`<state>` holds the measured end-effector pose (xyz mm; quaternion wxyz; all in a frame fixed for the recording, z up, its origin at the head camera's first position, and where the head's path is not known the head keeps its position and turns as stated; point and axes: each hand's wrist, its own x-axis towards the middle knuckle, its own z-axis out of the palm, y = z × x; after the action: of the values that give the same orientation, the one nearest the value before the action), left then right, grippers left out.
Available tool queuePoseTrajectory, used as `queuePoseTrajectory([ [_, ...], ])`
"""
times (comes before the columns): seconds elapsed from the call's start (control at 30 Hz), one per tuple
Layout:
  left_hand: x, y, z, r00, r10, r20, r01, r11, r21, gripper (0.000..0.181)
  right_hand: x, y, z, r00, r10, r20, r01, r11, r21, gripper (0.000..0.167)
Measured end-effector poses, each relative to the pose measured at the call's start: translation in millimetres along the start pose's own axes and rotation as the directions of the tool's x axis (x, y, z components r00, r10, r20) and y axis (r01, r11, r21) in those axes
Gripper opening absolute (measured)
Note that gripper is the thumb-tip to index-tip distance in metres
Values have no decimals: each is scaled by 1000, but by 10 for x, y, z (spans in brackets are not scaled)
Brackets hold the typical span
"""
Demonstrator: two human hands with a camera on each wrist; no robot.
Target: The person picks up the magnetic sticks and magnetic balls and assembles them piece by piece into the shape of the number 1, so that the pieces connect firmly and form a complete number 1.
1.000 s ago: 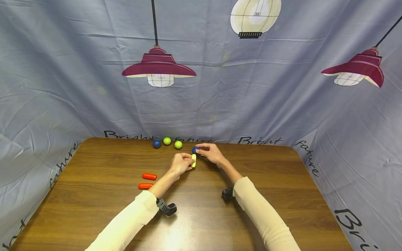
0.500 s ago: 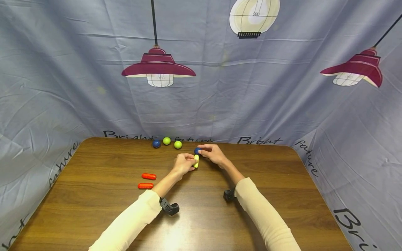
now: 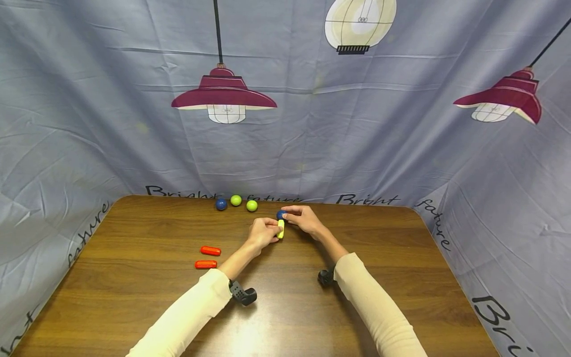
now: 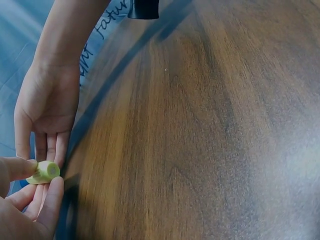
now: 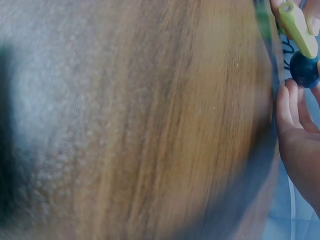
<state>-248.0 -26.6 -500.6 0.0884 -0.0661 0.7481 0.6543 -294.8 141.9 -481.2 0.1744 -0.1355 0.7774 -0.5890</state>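
Observation:
Between thumb and fingers, my left hand point(image 3: 263, 233) pinches a short yellow rod point(image 3: 281, 229), which stands lengthwise away from me. A hole shows in the rod's near end point(image 5: 287, 8) in the right wrist view. My right hand point(image 3: 305, 219) pinches a dark blue ball point(image 3: 280, 214) at the rod's far end. Ball and rod touch in the right wrist view point(image 5: 304, 70); whether they are joined I cannot tell. From the left wrist, the yellow rod point(image 4: 46, 172) hides most of the ball.
Along the table's back edge lie another blue ball point(image 3: 221, 204) and two lime green balls, one left point(image 3: 236, 200) and one right point(image 3: 252, 206). Two red rods, the upper rod point(image 3: 210, 251) and the lower rod point(image 3: 206, 265), lie left of my left forearm. A grey printed curtain point(image 3: 294, 148) encloses the wooden table point(image 3: 379, 248).
Both hands have shifted slightly to the right, with the yellow rod and blue ball held end to end. The balls and red rods on the table have stayed put.

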Motion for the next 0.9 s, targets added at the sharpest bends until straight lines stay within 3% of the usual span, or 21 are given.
queuePoseTrajectory([
  [0.17, 4, 11, 2, 1000, -8, -1, 8, 1000, -8, 21, 21, 17, -3, 1000, 1, 8, -1, 1000, 9, 38],
  [0.47, 4, 27, 6, 1000, -13, 3, 13, 999, -35, 21, 199, 320, -29, 1000, 6, -9, -5, 1000, 26, 40],
  [0.9, 27, -6, 8, 1000, -31, 0, 31, 996, -87, 19, 194, 333, -7, 998, 14, -66, -13, 1000, 19, 34],
])
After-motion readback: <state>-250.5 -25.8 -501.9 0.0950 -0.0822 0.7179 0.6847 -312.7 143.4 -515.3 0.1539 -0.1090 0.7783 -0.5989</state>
